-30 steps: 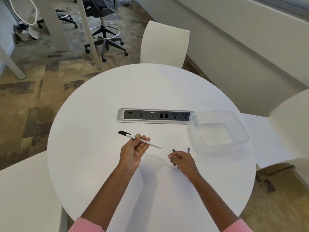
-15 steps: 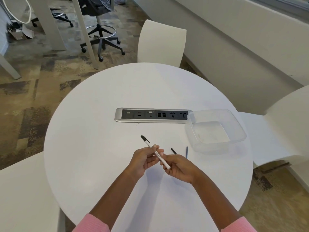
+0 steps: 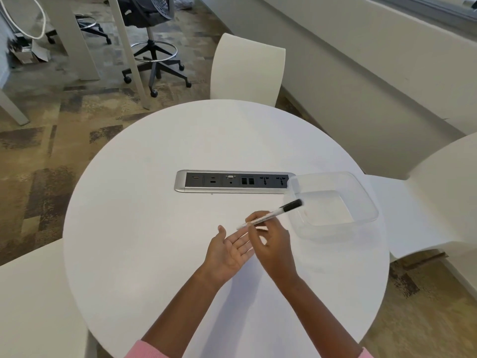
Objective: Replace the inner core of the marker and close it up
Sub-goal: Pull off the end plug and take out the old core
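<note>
A thin white marker [image 3: 271,214] with a black cap is pinched in my right hand [image 3: 271,240], held above the round white table [image 3: 154,228]. Its capped end points right, over the near-left corner of a clear plastic container [image 3: 361,192]. My left hand [image 3: 231,250] lies palm up and open just left of the right hand, under the marker's white tail end. The small dark parts that lay on the table are hidden behind my right hand.
A silver power and data socket strip [image 3: 235,181] is set into the table behind my hands. White chairs stand at the far side [image 3: 247,71], the right [image 3: 426,192] and the near left [image 3: 33,301]. A black office chair [image 3: 152,34] is on the carpet beyond.
The marker passed from my left hand to my right. It swung round so its black cap now points right toward the container. My left hand opened, palm up.
</note>
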A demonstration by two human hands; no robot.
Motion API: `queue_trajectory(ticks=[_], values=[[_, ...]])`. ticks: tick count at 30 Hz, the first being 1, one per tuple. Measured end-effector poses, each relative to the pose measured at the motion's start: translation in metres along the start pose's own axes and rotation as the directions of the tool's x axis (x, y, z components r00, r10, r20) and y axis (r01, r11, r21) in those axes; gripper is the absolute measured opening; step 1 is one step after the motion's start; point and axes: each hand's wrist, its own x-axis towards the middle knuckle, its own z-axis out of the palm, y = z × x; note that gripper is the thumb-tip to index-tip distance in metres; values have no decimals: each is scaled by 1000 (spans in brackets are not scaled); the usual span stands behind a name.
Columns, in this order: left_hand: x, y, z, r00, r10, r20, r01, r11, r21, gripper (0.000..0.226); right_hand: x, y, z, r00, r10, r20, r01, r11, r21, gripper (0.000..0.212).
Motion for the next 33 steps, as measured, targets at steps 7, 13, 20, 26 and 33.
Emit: queue_trajectory(ticks=[7, 13, 20, 26, 33], values=[[0, 1, 5, 1000, 18, 15, -18, 1000, -15, 66, -7, 5, 1, 997, -55, -55, 50, 996, -76, 12], [-1, 0, 6, 994, -11, 105, 15, 999, -34, 74, -10, 16, 3, 982, 122, 146, -95, 979, -179, 12], [-5, 1, 5, 994, 67, 84, -65, 997, -32, 52, 3, 27, -8, 901, 432, 24, -423, 868, 261, 10], [-4, -3, 0, 881, 460, -111, -346, 786, 511, 27, 6, 43, -12, 914, 406, -21, -405, 914, 23, 14], [19, -14, -36, 661, 727, 185, -208, -59, 976, 42, 7, 56, -5, 945, 326, -11, -322, 929, -180, 10]])
